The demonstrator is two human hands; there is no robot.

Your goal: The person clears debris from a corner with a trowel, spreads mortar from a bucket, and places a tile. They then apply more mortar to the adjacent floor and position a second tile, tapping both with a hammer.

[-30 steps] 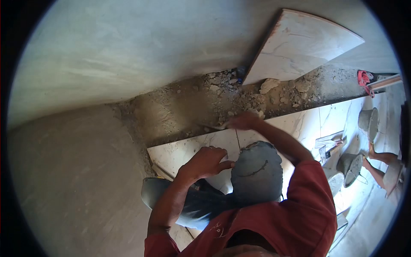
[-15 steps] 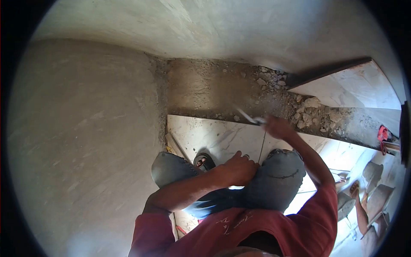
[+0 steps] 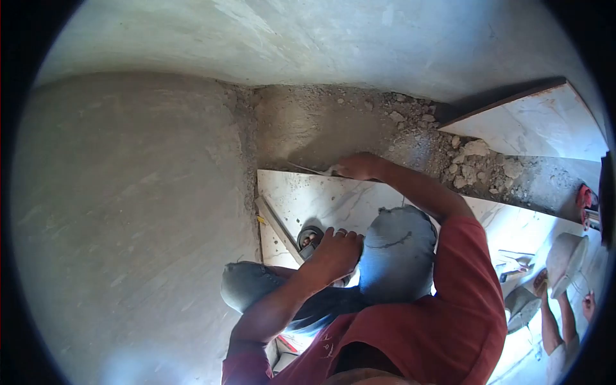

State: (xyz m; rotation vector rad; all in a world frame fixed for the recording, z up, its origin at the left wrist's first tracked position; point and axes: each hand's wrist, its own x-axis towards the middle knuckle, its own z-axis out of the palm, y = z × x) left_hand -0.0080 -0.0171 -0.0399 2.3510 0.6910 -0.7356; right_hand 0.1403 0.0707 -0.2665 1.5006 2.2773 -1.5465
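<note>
My right hand (image 3: 360, 166) is closed around a trowel (image 3: 309, 169), whose thin blade points left along the back edge of the white marbled floor tile (image 3: 289, 196). The blade lies low, right where the tile meets the bare strip of sandy ground (image 3: 314, 128). Beside my bent right knee (image 3: 398, 256) is my left hand (image 3: 335, 253), its fingers curled and pressed together, the palm side hidden. Just past that hand, my sandalled foot (image 3: 310, 237) stands on the tile.
Broken rubble (image 3: 475, 163) lies along the strip to the right, below a loose tile (image 3: 532, 125) leaning on the wall. A wooden strip (image 3: 279, 228) rests near the left wall (image 3: 141, 212). At far right are grey buckets (image 3: 564, 260) and another person's arm (image 3: 550, 324).
My right hand has swept left with the trowel, down to the tile's back edge. My left hand has shifted slightly left, and my body leans differently.
</note>
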